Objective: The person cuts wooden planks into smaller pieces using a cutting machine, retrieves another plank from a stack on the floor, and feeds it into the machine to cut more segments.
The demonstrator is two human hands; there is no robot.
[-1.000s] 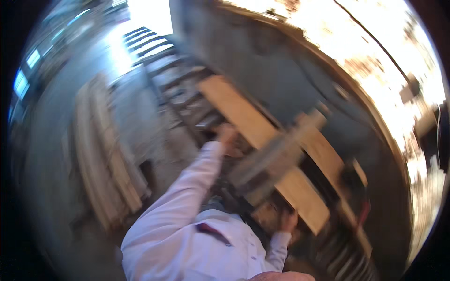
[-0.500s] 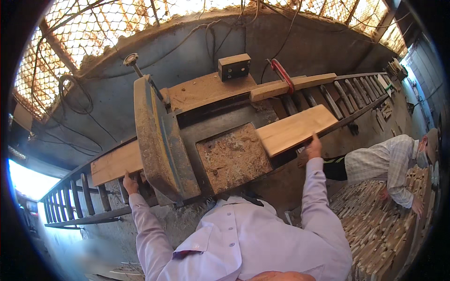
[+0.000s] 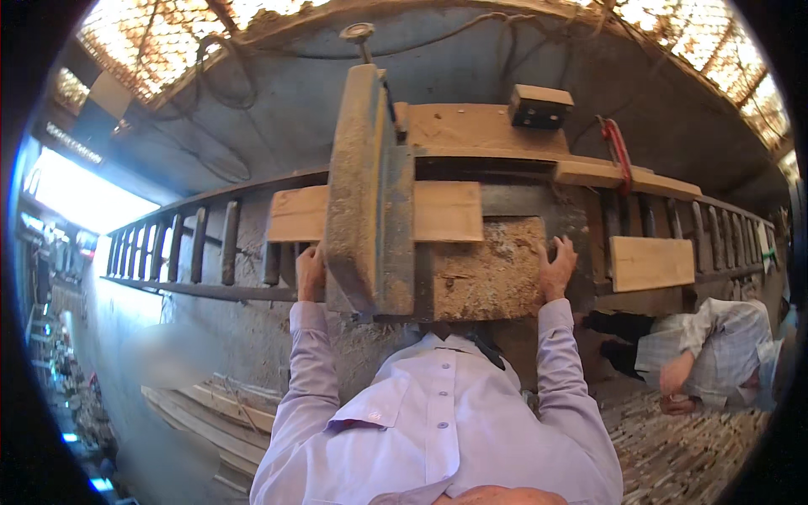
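A wooden board lies through the machine beneath its tall rusty upright housing (image 3: 352,194). Its left part (image 3: 295,212) and right part (image 3: 448,211) show on either side, with the middle hidden. My left hand (image 3: 310,273) is at the near edge of the left part, close against the housing, its fingers partly covered. My right hand (image 3: 557,269) rests with fingers apart at the right edge of the sawdust-covered plate (image 3: 488,269), holding nothing. Farther right, a second wooden board (image 3: 652,263) lies on the rollers, apart from my hand.
Roller tracks (image 3: 198,244) extend left and right from the machine. Behind it, a red clamp (image 3: 619,156) grips a wooden strip (image 3: 589,174), near a black-sided block (image 3: 540,108). At the right, a co-worker (image 3: 703,349) is by stacked wood strips (image 3: 682,433).
My view has turned left. The left board has moved right and now emerges beyond the housing. My right hand has let go of the other board, which now lies farther right.
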